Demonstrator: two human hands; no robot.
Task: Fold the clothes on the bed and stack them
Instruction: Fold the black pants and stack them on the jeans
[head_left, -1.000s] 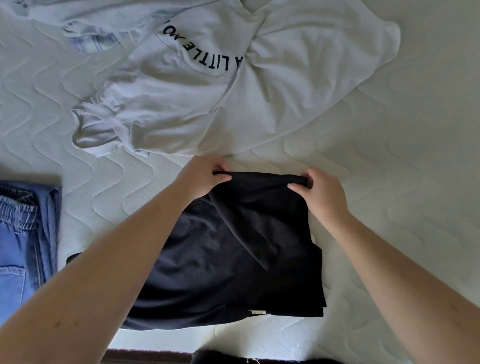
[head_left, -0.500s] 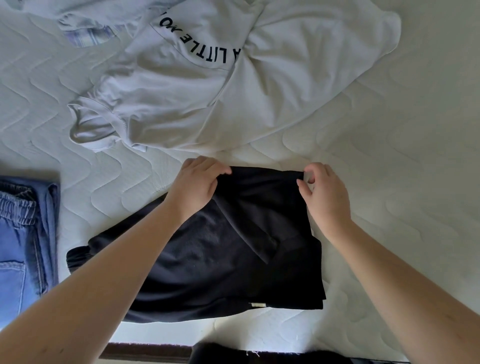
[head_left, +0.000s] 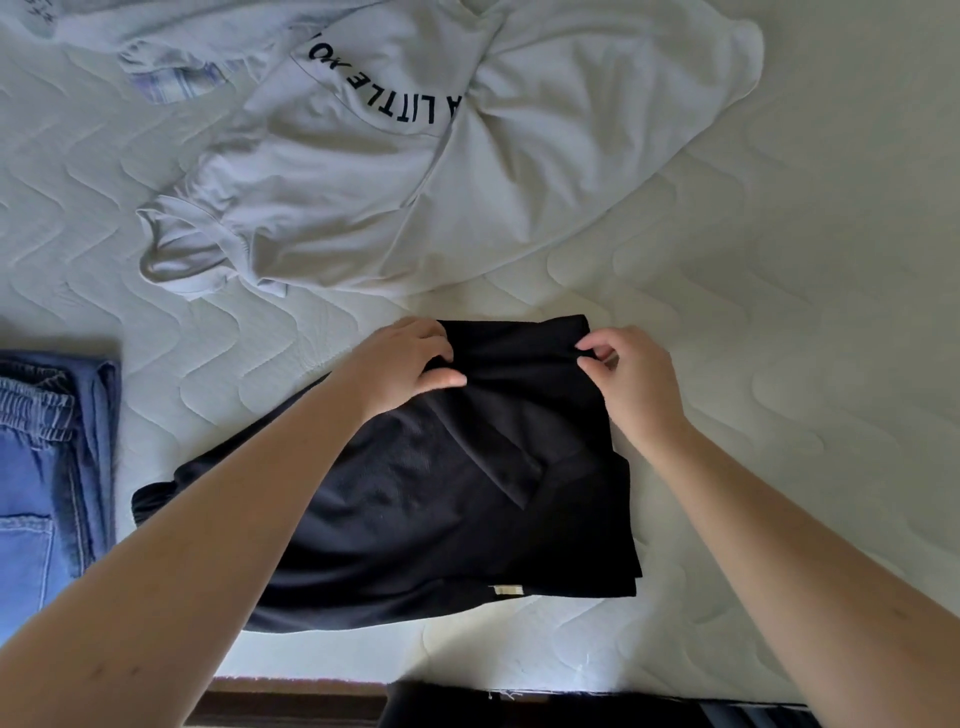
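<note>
Hands grip a black garment (head_left: 441, 493) on the bed (head_left: 779, 312), left hand (head_left: 410, 364) and right hand (head_left: 631, 379) pinching its far edge; corners should line up before pressing flat.

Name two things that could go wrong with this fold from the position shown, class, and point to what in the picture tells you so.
1. Both hands, left hand and right hand, grip only the far edge of the black garment; its bunched left end may stay crooked inside the fold.
2. The unfolded white T-shirt lies just beyond; pushing the black garment forward could catch its hem.
</note>
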